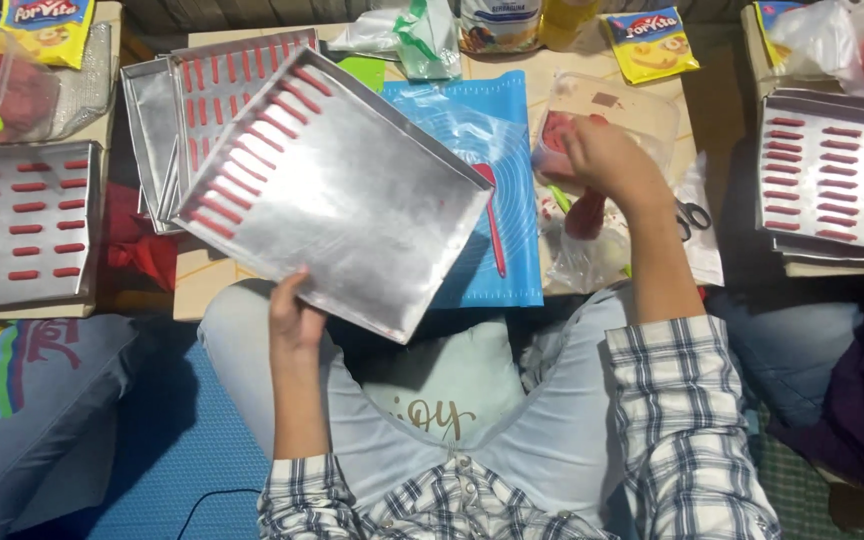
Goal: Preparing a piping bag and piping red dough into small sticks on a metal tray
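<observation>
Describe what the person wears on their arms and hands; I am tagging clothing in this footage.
Both arms wear a plaid shirt in white, grey and dark blue checks, sleeves pushed up near the elbows, forearms uncovered. The left hand and right hand are bare: no gloves, and no rings, watch or bracelets that I can see.

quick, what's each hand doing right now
Left hand: closed on the near edge of the tilted metal baking tray.
Right hand: reaching into the clear plastic container of red dough; grip cannot be told.
</observation>
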